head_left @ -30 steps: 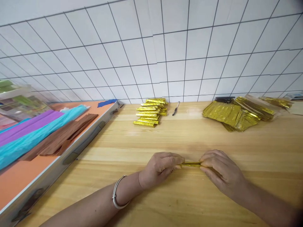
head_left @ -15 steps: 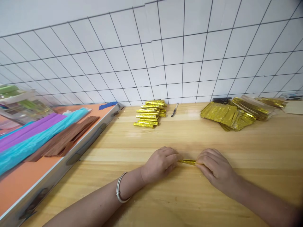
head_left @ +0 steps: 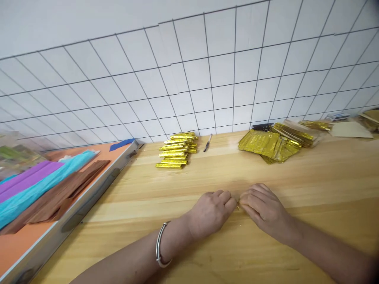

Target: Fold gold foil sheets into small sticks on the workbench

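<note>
My left hand [head_left: 211,213] and my right hand [head_left: 263,209] almost meet over the wooden table [head_left: 201,256]. Both are closed, fingers pinched on a narrow gold foil strip [head_left: 238,205]. Only a tiny bit of the strip shows between the fingertips; the hands cover the rest. A silver bangle [head_left: 160,244] circles the left wrist. Beyond the left hand lies a stack of folded gold foil strips [head_left: 174,152]. Past the right hand, flat gold foil pieces [head_left: 268,144] lie in a fanned pile.
A pen [head_left: 207,143] lies between the two gold piles, near the tiled wall [head_left: 219,94]. On the left, a raised-edge orange surface [head_left: 17,252] bears purple, turquoise and brown crepe paper [head_left: 71,189]. A pale card [head_left: 351,129] lies at the far right.
My left hand has come closer to the right one, covering most of the gold strip that showed between them. The camera view has turned slightly right.
</note>
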The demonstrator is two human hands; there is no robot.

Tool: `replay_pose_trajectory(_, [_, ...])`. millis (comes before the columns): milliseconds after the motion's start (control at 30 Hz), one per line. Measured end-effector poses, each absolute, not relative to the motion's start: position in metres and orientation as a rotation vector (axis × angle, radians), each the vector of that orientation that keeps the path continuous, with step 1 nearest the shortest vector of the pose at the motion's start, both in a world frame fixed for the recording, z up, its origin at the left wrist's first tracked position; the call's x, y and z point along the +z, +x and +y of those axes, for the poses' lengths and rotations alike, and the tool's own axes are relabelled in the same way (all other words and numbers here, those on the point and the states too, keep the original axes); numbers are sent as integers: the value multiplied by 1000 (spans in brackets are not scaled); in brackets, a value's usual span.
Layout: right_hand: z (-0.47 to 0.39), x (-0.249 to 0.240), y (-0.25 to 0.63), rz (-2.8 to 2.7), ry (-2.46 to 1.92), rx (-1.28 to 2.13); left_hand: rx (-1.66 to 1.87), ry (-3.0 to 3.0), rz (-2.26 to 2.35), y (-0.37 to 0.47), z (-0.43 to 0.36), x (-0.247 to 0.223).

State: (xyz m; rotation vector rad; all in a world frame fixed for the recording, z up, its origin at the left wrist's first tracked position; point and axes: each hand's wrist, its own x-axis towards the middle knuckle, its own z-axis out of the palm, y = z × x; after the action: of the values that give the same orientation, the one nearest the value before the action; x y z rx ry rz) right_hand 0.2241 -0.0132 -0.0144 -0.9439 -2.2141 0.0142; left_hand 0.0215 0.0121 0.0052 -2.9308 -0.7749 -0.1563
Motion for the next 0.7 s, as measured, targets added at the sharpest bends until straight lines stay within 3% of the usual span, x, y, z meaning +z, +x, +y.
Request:
replay_pose_trajectory(300, [-4,-18,234,-1890,-1114,90,-525,-2962,-1011,7,19,-19])
replay_pose_trajectory(700, [-2,-16,237,-1906,-1094,248,-642,-3010,-999,3,26,-18])
